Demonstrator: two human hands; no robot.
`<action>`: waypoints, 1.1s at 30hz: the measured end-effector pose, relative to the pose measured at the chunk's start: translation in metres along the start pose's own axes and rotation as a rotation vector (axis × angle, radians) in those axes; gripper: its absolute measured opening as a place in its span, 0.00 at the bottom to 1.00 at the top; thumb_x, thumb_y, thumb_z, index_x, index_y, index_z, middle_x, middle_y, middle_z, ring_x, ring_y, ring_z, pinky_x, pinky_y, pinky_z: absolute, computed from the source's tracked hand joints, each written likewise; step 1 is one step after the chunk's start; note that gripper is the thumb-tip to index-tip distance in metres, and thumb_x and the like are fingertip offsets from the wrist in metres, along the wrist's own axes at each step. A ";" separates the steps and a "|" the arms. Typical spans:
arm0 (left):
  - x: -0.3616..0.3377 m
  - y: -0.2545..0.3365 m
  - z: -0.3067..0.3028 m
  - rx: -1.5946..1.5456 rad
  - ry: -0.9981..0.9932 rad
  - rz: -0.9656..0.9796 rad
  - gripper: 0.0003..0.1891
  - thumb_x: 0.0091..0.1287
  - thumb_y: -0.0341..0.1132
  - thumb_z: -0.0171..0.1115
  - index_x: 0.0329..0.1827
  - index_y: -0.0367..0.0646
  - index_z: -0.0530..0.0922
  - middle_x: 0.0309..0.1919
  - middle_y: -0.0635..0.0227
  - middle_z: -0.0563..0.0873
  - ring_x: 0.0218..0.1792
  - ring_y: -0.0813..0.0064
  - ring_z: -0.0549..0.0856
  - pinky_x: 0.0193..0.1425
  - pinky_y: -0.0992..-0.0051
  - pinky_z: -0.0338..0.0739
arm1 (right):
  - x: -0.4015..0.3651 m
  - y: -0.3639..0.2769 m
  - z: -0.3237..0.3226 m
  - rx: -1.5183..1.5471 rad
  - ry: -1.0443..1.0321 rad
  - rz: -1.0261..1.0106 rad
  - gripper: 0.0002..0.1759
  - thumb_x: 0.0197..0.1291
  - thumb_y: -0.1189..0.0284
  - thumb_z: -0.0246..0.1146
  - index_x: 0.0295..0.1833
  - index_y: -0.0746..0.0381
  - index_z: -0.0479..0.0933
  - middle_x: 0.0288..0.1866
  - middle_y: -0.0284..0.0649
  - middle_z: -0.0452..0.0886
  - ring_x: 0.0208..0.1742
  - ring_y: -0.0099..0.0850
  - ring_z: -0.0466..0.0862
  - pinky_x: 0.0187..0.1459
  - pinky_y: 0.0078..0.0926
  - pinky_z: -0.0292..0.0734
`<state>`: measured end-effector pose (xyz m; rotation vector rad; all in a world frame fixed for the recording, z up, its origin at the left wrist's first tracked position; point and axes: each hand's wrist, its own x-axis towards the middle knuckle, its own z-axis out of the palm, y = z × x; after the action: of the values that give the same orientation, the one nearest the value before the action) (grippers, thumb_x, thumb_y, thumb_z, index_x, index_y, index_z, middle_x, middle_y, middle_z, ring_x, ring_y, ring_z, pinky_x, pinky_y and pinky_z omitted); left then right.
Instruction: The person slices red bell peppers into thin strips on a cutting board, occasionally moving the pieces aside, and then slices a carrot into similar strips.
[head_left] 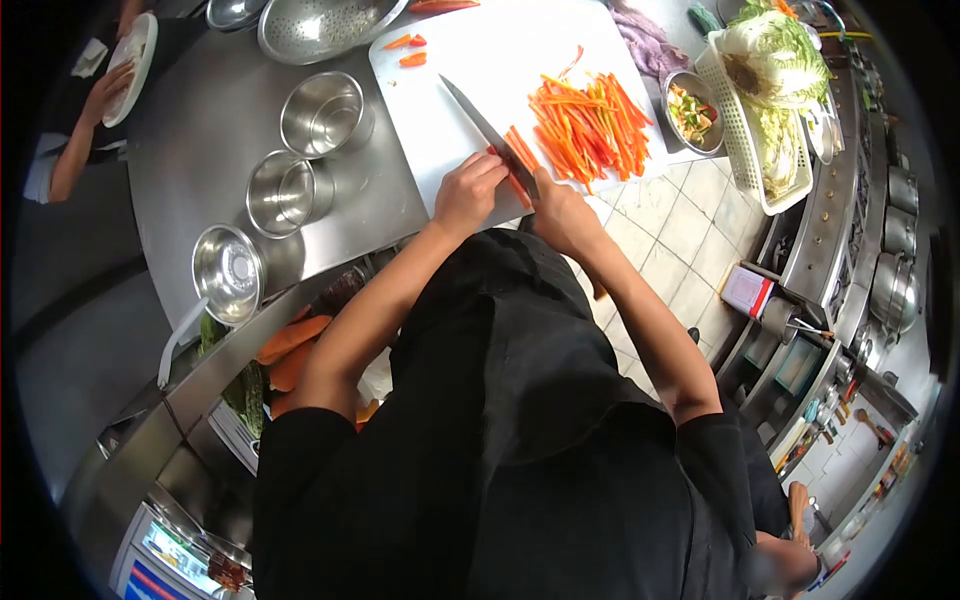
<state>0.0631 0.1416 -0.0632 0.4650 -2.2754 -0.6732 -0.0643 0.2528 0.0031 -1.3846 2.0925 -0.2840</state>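
Observation:
My right hand [565, 215] is wrapped round the handle of a kitchen knife [470, 110], whose blade points away and to the left across a white cutting board [450, 55]. Close beside the blade, my left hand [470, 190] has its fingers curled and pressed onto an orange-red pepper piece [521, 187] at the board's near edge. A few cut strips [522, 146] lie right against the blade. Further right spreads a large heap of thin pepper strips [590, 125]. Small pepper pieces [412, 60] rest at the board's far left.
Steel bowls [322, 115] and a ladle [182, 340] stand left on the steel table [190, 130], with a colander [325, 30] behind. At right are a bowl of chopped vegetables [692, 118] and a basket [745, 165] with cabbage [775, 60]. Another person's hand [108, 92] holds a plate.

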 end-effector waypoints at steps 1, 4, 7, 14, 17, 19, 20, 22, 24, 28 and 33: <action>0.001 0.001 0.001 -0.001 0.001 0.004 0.07 0.52 0.21 0.56 0.33 0.36 0.81 0.32 0.64 0.82 0.39 0.64 0.83 0.40 0.69 0.80 | -0.009 -0.003 -0.010 -0.001 0.004 0.001 0.16 0.57 0.77 0.56 0.50 0.68 0.62 0.29 0.65 0.79 0.33 0.61 0.80 0.36 0.55 0.73; -0.001 0.000 -0.002 0.016 0.007 -0.022 0.07 0.52 0.21 0.56 0.32 0.36 0.81 0.33 0.64 0.82 0.39 0.63 0.83 0.41 0.68 0.81 | -0.037 -0.009 -0.019 0.021 -0.118 0.117 0.17 0.57 0.76 0.57 0.50 0.68 0.63 0.29 0.65 0.79 0.33 0.60 0.81 0.37 0.55 0.74; -0.004 0.002 -0.001 -0.014 -0.043 -0.044 0.07 0.52 0.20 0.56 0.32 0.36 0.81 0.34 0.64 0.83 0.40 0.63 0.83 0.41 0.68 0.81 | -0.028 0.002 0.018 -0.013 0.012 0.073 0.17 0.57 0.76 0.57 0.51 0.67 0.63 0.28 0.66 0.78 0.33 0.60 0.81 0.37 0.56 0.73; -0.004 -0.002 0.003 -0.002 -0.054 -0.003 0.07 0.52 0.19 0.57 0.31 0.37 0.80 0.33 0.64 0.83 0.39 0.63 0.83 0.39 0.68 0.80 | 0.007 0.039 -0.006 0.109 0.022 -0.014 0.18 0.56 0.75 0.60 0.50 0.69 0.65 0.35 0.65 0.78 0.42 0.61 0.78 0.44 0.53 0.72; 0.000 0.002 0.007 0.016 -0.084 -0.024 0.07 0.52 0.19 0.58 0.32 0.38 0.81 0.33 0.64 0.83 0.39 0.64 0.83 0.40 0.69 0.80 | -0.003 0.039 -0.038 0.146 0.037 0.056 0.18 0.57 0.76 0.59 0.51 0.70 0.66 0.39 0.67 0.78 0.45 0.61 0.78 0.45 0.50 0.72; 0.010 0.009 0.018 -0.039 -0.080 -0.009 0.07 0.52 0.19 0.58 0.32 0.38 0.80 0.32 0.64 0.82 0.38 0.64 0.83 0.40 0.68 0.79 | -0.011 0.037 -0.058 0.250 0.149 -0.082 0.19 0.57 0.76 0.59 0.53 0.71 0.66 0.40 0.66 0.78 0.46 0.61 0.78 0.46 0.49 0.72; 0.019 0.014 0.029 -0.034 -0.049 0.009 0.07 0.53 0.20 0.58 0.33 0.38 0.81 0.31 0.63 0.82 0.37 0.63 0.82 0.41 0.68 0.79 | -0.010 0.047 -0.057 0.257 0.249 -0.189 0.21 0.57 0.76 0.59 0.56 0.72 0.66 0.37 0.65 0.79 0.44 0.61 0.78 0.45 0.49 0.73; 0.035 0.020 0.049 -0.009 -0.051 -0.022 0.07 0.53 0.20 0.58 0.33 0.38 0.81 0.31 0.63 0.82 0.37 0.63 0.82 0.41 0.68 0.79 | -0.011 0.058 -0.063 0.269 0.253 -0.105 0.21 0.57 0.75 0.59 0.56 0.72 0.66 0.35 0.64 0.79 0.42 0.61 0.79 0.44 0.48 0.73; 0.047 0.022 0.058 0.007 -0.066 -0.068 0.07 0.53 0.20 0.58 0.34 0.37 0.80 0.32 0.61 0.82 0.38 0.61 0.82 0.41 0.67 0.79 | -0.011 0.068 -0.070 0.235 0.314 -0.004 0.18 0.56 0.76 0.58 0.53 0.67 0.67 0.28 0.60 0.79 0.36 0.58 0.80 0.38 0.48 0.75; 0.055 0.050 0.038 -0.156 0.090 -0.148 0.06 0.56 0.22 0.61 0.37 0.36 0.80 0.37 0.58 0.84 0.43 0.58 0.83 0.46 0.64 0.78 | -0.020 0.077 -0.085 -0.042 0.347 0.093 0.12 0.56 0.75 0.58 0.46 0.61 0.68 0.26 0.55 0.80 0.31 0.54 0.81 0.33 0.51 0.75; 0.112 0.092 0.007 -0.119 -0.057 0.043 0.10 0.57 0.30 0.65 0.39 0.33 0.80 0.38 0.56 0.84 0.46 0.55 0.81 0.58 0.59 0.72 | -0.023 0.089 -0.076 -0.011 0.462 0.020 0.14 0.51 0.77 0.61 0.43 0.63 0.67 0.30 0.51 0.80 0.29 0.52 0.82 0.31 0.47 0.76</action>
<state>-0.0307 0.1610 0.0460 0.3425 -2.2762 -0.8043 -0.1707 0.3007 0.0281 -1.4021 2.4762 -0.6347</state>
